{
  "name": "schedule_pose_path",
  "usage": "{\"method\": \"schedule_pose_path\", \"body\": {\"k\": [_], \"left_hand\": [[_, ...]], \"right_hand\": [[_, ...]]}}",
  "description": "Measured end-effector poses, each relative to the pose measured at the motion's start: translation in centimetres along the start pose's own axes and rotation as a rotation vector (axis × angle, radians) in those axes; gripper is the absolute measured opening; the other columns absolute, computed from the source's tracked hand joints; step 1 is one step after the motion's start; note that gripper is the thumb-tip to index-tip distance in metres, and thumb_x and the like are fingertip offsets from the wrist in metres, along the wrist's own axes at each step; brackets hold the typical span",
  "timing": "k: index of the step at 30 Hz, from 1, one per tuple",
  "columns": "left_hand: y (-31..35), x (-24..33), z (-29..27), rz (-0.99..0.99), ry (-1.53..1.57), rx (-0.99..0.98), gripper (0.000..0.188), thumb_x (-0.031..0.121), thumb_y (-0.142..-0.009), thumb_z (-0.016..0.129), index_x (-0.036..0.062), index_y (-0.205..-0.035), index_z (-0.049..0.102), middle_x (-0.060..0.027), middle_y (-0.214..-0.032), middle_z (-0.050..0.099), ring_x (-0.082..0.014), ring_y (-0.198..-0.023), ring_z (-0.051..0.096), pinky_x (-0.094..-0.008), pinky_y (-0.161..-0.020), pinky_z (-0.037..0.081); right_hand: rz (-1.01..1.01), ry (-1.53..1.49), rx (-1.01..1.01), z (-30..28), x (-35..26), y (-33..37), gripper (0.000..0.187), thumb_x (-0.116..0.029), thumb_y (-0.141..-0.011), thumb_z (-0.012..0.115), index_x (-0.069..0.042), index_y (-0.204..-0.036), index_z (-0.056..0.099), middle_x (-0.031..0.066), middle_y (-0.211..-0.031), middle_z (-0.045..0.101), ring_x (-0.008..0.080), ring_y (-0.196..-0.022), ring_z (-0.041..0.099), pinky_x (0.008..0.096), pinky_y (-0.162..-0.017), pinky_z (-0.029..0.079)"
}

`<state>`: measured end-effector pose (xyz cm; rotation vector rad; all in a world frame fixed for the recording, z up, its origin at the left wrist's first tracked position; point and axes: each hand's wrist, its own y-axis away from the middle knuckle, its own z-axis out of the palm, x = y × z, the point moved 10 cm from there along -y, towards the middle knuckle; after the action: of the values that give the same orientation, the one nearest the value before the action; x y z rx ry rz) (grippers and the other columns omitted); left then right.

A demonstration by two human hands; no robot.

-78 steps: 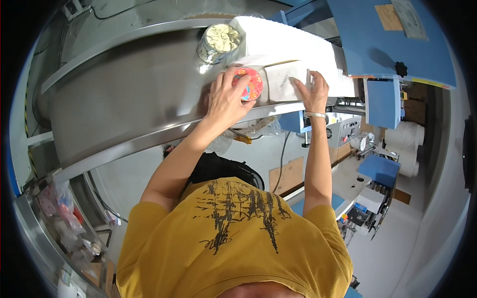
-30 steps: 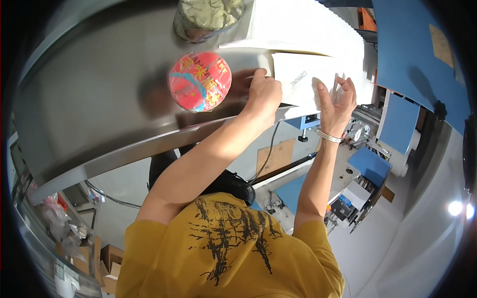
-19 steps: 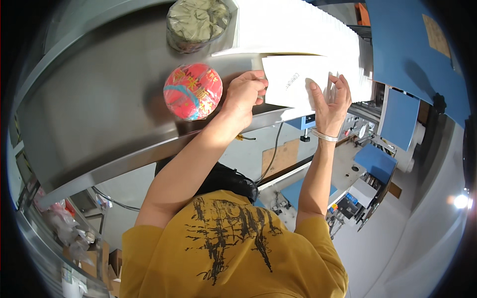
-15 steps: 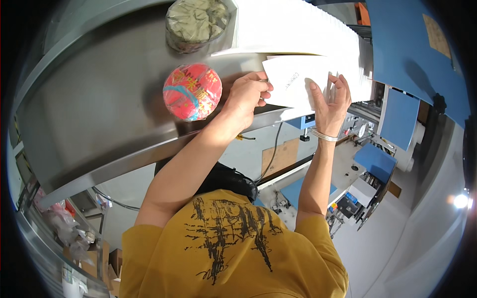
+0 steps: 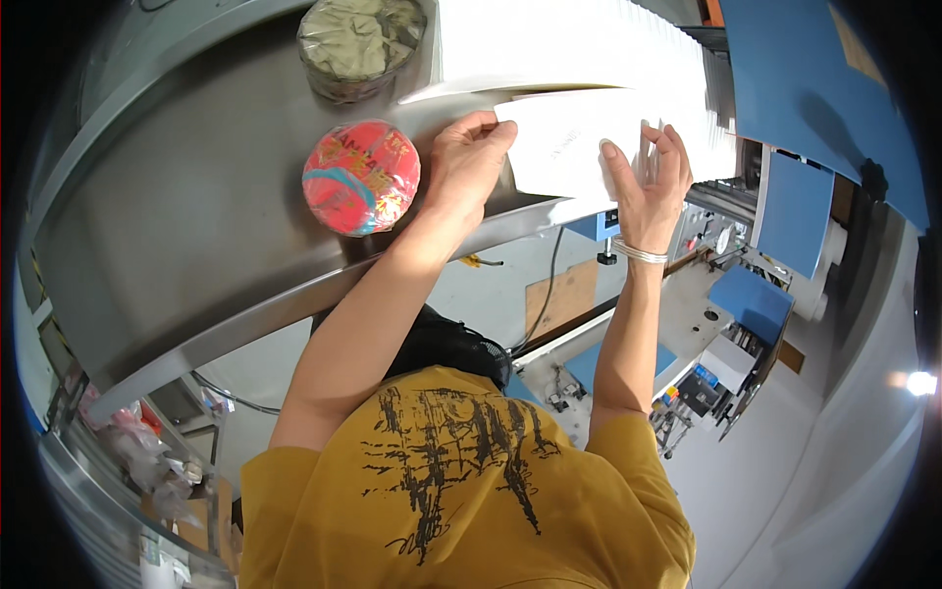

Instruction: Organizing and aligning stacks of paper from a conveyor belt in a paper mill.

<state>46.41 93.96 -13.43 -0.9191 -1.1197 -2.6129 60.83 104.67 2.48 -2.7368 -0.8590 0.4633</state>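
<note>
My left hand (image 5: 469, 162) pinches the left end of a small bundle of white paper sheets (image 5: 559, 147) between thumb and fingers. Faint grey print shows on the front sheet. At the bundle's right end is my right hand (image 5: 653, 191), thumb lying on the front face and bent fingers around the far edge. A clear band circles the right wrist. Behind the bundle stands a long row of white paper (image 5: 579, 49), its edges fanned on the right. Left of my left hand sits a round pink package (image 5: 361, 179) in clear film.
A dark round container with a crumpled clear covering (image 5: 358, 44) stands farther back on the metal table (image 5: 186, 187). The table's raised front edge runs below my forearms. Blue machine panels (image 5: 824, 98) rise at right. Plastic bags (image 5: 147, 447) lie at lower left.
The view has shifted slightly, so the table things sit a little farther left and up. My left hand's fingers have closed on the bundle's left end; the right hand keeps its place on it.
</note>
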Motion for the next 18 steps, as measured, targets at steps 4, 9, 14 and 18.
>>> {"method": "schedule_pose_path", "body": {"k": [4, 9, 14, 18], "left_hand": [[-0.7, -1.3, -0.2, -0.039, 0.102, -0.081, 0.021, 0.015, -0.093, 0.06, 0.0007, -0.107, 0.06, -0.0051, -0.091, 0.065, -0.0105, -0.081, 0.06, -0.0275, -0.071, 0.049], [-0.4, -1.4, 0.2, -0.079, 0.154, -0.144, 0.022, 0.019, -0.097, 0.055, 0.0027, -0.11, 0.058, -0.0057, -0.094, 0.065, -0.0132, -0.079, 0.064, -0.0297, -0.069, 0.051], [0.1, -0.6, 0.2, -0.054, 0.186, -0.192, 0.027, 0.026, -0.099, 0.051, 0.003, -0.111, 0.057, -0.0071, -0.096, 0.066, -0.0139, -0.082, 0.064, -0.0296, -0.071, 0.05], [0.6, -0.2, 0.5, -0.075, 0.165, -0.213, 0.037, 0.035, -0.1, 0.045, 0.0012, -0.11, 0.057, -0.0103, -0.102, 0.065, -0.0166, -0.09, 0.061, -0.0314, -0.08, 0.047]], "right_hand": [[0.002, -0.018, 0.002, 0.0, -0.4, 0.1, 0.057, -0.04, -0.072, 0.081, -0.01, -0.116, 0.06, 0.022, -0.131, 0.048, 0.0377, -0.124, 0.039, 0.0506, -0.098, 0.035], [0.011, -0.042, 0.009, 0.0, -0.3, 0.3, 0.057, -0.04, -0.072, 0.081, -0.01, -0.115, 0.06, 0.0216, -0.131, 0.047, 0.0379, -0.124, 0.039, 0.0507, -0.098, 0.035], [0.014, -0.037, 0.01, 0.2, -0.6, 0.4, 0.057, -0.041, -0.072, 0.08, -0.01, -0.115, 0.06, 0.0212, -0.132, 0.046, 0.0382, -0.124, 0.039, 0.051, -0.098, 0.035], [0.003, -0.031, 0.013, 0.2, -0.6, 0.3, 0.057, -0.041, -0.072, 0.08, -0.01, -0.115, 0.06, 0.021, -0.132, 0.046, 0.0383, -0.124, 0.038, 0.0512, -0.098, 0.035]]}}
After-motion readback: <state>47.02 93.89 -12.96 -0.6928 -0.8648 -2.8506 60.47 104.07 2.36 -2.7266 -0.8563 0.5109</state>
